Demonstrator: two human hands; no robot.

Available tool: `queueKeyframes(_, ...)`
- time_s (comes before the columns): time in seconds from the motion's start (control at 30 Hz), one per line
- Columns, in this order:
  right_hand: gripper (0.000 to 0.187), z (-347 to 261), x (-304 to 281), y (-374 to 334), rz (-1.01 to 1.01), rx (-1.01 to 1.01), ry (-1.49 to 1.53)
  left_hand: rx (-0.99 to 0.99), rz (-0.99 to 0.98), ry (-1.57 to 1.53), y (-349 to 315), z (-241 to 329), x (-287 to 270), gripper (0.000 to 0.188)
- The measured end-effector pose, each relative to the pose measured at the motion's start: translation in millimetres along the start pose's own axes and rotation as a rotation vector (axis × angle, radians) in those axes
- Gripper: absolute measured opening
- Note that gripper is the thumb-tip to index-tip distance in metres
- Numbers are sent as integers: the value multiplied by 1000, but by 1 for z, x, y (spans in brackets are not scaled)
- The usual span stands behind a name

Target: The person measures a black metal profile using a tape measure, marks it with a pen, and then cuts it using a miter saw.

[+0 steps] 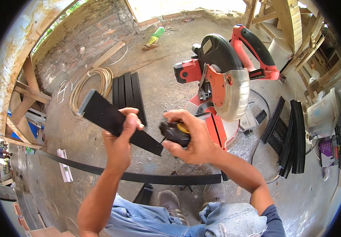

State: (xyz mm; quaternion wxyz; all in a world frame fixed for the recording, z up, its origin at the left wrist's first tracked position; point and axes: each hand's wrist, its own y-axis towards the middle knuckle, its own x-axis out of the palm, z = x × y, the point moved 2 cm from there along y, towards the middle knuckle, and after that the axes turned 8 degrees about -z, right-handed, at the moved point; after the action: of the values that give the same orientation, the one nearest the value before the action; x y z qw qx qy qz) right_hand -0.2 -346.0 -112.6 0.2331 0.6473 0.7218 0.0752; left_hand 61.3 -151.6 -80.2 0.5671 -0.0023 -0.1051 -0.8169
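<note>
My left hand (119, 138) is closed round a short, flat black profile piece (103, 114), which is tilted with its pale cut end up to the left. In my right hand (197, 138) is a compact black tape measure (176, 135) with a yellow patch, held close to the lower right end of the piece. My fingers cover part of the tape measure. Below both hands, a long black profile strip (135, 176) runs across in front of my shoes. Beyond the held piece, several short black strips (125, 91) lie side by side on the floor.
A red and black mitre saw (221, 91) stands on the concrete floor ahead to the right. More black profiles (292, 138) lie right of it, near a white bucket (323, 112). A beige coiled hose (86, 85) lies left, beside a wooden frame (30, 79).
</note>
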Motion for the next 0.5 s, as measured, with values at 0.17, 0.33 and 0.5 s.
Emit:
queueKeyframes(0.17,63,-4,23,22,24,-219,-131,-64,-31,70,-4,-3,16,13)
queueKeyframes(0.33,62,15,31,-1,-7,-76,-117,-96,-100,143,-5,-14,7,14)
queueKeyframes(0.5,56,58,29,-74,3,199,-235,-239,-161,172,6,-24,-9,19)
